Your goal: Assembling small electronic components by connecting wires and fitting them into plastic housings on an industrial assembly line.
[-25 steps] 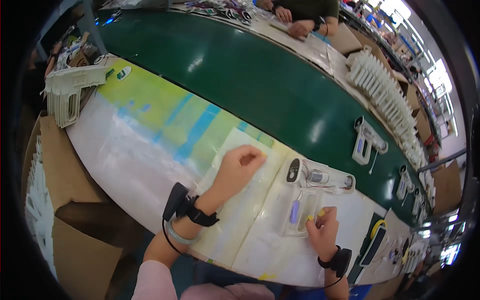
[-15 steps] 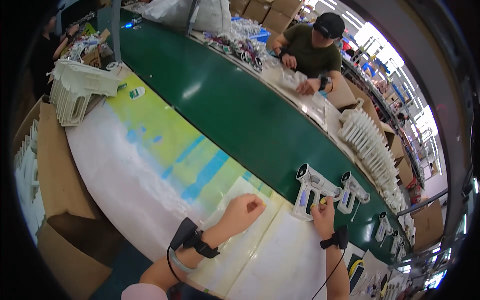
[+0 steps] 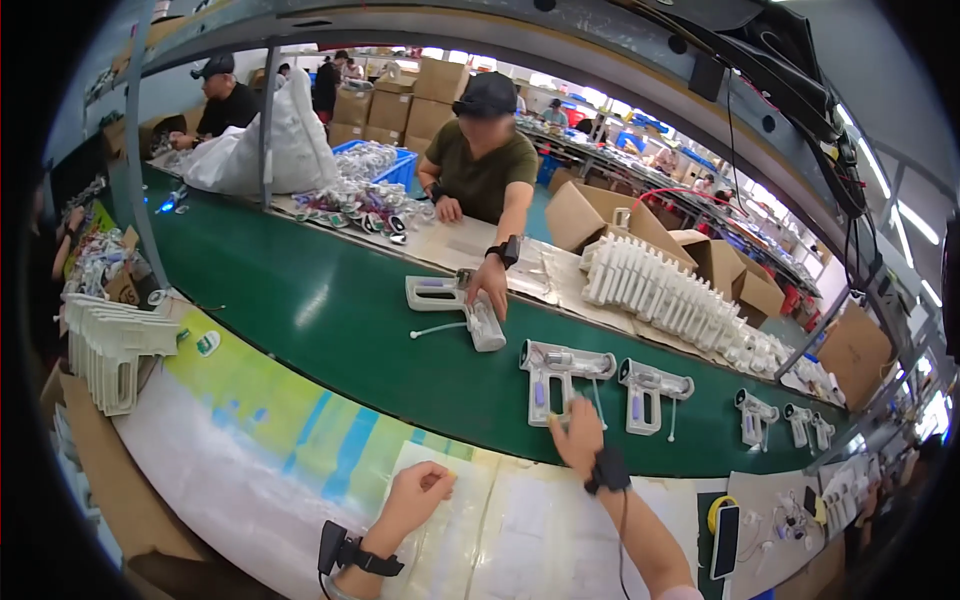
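My left hand (image 3: 418,495) hovers over the pale sheets at the bench's front, fingers curled into a pinch; anything between them is hidden. My right hand (image 3: 580,437) reaches to the green belt, its fingers closed at the lower end of the handle of a white gun-shaped plastic housing (image 3: 533,388). This open half shell shows a purple cylinder in the handle, a motor-like part and wires. Just right of it lies a similar white housing (image 3: 643,415). Across the belt, a co-worker's hand (image 3: 488,285) rests on another gun-shaped housing (image 3: 487,330).
The green belt (image 3: 300,270) crosses between me and the co-worker, with several more housings (image 3: 757,415) at right. Stacked white shells (image 3: 115,345) stand at left, beside a cardboard box (image 3: 120,480). A long row of shells (image 3: 665,290) lines the far side. A phone (image 3: 726,540) lies right.
The view has lifted and turned. The co-worker's arm now stretches onto the belt, where a housing lies under that hand. My right hand has shifted to the handle's lower end; my left stays pinched.
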`<action>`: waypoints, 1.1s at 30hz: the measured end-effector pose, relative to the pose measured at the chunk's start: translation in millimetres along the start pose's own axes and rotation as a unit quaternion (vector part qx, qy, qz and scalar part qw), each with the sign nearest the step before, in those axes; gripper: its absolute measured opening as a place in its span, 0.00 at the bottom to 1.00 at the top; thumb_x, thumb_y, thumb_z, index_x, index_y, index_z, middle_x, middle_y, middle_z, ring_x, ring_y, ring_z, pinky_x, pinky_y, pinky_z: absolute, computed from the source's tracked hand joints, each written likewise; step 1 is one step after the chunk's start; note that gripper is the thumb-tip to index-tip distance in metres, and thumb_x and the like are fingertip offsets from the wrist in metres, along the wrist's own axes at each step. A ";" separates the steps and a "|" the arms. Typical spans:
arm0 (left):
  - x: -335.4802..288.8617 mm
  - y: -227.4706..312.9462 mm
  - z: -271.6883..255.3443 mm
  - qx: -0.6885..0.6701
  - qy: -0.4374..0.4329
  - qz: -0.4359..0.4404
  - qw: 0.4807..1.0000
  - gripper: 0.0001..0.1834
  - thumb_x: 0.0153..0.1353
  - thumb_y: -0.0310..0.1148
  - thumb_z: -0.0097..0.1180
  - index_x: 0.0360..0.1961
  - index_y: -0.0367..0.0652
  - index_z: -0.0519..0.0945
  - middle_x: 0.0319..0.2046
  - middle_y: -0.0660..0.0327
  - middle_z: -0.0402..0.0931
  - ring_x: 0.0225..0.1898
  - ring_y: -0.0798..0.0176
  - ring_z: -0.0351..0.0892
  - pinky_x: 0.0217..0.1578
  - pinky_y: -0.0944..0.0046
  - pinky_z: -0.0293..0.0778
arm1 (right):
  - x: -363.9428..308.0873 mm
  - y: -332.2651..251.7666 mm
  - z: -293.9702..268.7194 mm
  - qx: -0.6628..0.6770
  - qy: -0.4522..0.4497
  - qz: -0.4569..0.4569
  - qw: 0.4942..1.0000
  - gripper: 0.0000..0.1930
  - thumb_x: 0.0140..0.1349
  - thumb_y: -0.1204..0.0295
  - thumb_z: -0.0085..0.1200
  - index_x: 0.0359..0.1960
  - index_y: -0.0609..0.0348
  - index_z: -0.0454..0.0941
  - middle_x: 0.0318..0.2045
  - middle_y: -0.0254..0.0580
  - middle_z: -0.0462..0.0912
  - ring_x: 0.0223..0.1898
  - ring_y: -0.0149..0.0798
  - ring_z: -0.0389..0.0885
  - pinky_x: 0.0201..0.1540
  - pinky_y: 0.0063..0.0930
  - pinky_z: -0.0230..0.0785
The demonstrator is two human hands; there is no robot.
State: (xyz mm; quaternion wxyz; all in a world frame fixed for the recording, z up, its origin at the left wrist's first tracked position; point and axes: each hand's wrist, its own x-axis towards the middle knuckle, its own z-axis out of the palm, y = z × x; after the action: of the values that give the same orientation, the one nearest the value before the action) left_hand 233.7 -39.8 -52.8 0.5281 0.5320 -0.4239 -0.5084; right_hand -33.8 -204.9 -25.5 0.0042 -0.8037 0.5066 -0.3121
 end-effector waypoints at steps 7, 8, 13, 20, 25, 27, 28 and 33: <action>-1.0 -7.0 3.5 0.042 0.014 0.007 0.999 0.08 0.64 0.29 0.62 0.34 0.33 0.80 0.31 0.60 0.81 0.32 0.69 0.82 0.34 0.69 0.78 | -135.9 -75.1 -62.7 0.108 -0.090 -0.083 0.987 0.23 0.52 0.70 0.64 0.48 0.65 0.71 0.53 0.57 0.73 0.56 0.59 0.69 0.60 0.48 0.61; -3.9 -5.9 6.2 0.128 0.028 0.073 0.989 0.08 0.62 0.30 0.61 0.34 0.35 0.81 0.31 0.57 0.80 0.31 0.64 0.81 0.34 0.66 0.77 | -140.8 -87.6 -72.9 0.104 -0.095 -0.089 0.986 0.22 0.52 0.71 0.64 0.48 0.64 0.72 0.54 0.57 0.73 0.58 0.59 0.69 0.62 0.48 0.60; -13.8 -7.4 17.0 0.321 0.033 0.227 0.919 0.05 0.56 0.30 0.57 0.28 0.39 0.79 0.30 0.53 0.74 0.37 0.48 0.75 0.38 0.52 0.73 | -138.2 -116.4 -93.1 0.151 -0.068 -0.075 0.983 0.18 0.50 0.74 0.61 0.43 0.62 0.73 0.53 0.59 0.73 0.58 0.60 0.69 0.61 0.49 0.60; 34.3 0.2 -65.5 0.609 0.171 0.217 0.743 0.16 0.47 0.25 0.53 0.41 0.33 0.77 0.38 0.45 0.75 0.43 0.42 0.75 0.41 0.46 0.72 | -159.8 -61.4 -77.5 0.136 -0.146 -0.135 0.971 0.18 0.62 0.74 0.55 0.51 0.73 0.72 0.59 0.64 0.71 0.60 0.63 0.68 0.64 0.51 0.58; 32.4 76.2 -342.0 0.656 0.473 0.150 0.568 0.14 0.63 0.32 0.52 0.47 0.38 0.73 0.40 0.49 0.78 0.42 0.42 0.79 0.45 0.44 0.73 | -160.7 -77.3 -71.9 0.172 -0.130 -0.109 0.970 0.20 0.62 0.74 0.55 0.53 0.72 0.72 0.59 0.64 0.71 0.60 0.63 0.67 0.64 0.51 0.57; 28.5 109.3 -384.7 0.670 0.489 0.039 0.557 0.13 0.64 0.33 0.47 0.47 0.40 0.75 0.41 0.51 0.78 0.43 0.47 0.79 0.46 0.42 0.71 | -157.5 -67.1 -67.8 0.136 -0.112 -0.086 0.981 0.21 0.62 0.74 0.56 0.55 0.71 0.71 0.59 0.63 0.71 0.60 0.62 0.67 0.64 0.50 0.57; -10.0 119.3 -432.1 0.780 0.532 0.100 0.315 0.14 0.66 0.34 0.43 0.48 0.41 0.76 0.47 0.54 0.78 0.50 0.50 0.78 0.50 0.39 0.70 | -155.8 -68.4 -68.1 0.153 -0.111 -0.100 0.977 0.21 0.62 0.74 0.56 0.55 0.71 0.71 0.59 0.63 0.71 0.60 0.62 0.67 0.64 0.50 0.57; 3.3 131.6 -428.6 0.727 0.459 -0.208 0.466 0.25 0.71 0.42 0.40 0.68 0.62 0.67 0.73 0.67 0.55 0.75 0.51 0.49 0.61 0.16 0.46 | -170.8 -57.7 -79.3 0.080 -0.121 -0.046 0.988 0.20 0.60 0.74 0.56 0.53 0.71 0.73 0.58 0.62 0.72 0.59 0.62 0.68 0.65 0.51 0.56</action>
State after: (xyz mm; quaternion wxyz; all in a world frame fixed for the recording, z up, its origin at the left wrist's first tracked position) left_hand 669.2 2.1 45.6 -0.0523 0.9534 -0.2140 0.2061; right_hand -76.9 -12.7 -27.9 0.1161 -0.8550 0.4383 -0.2518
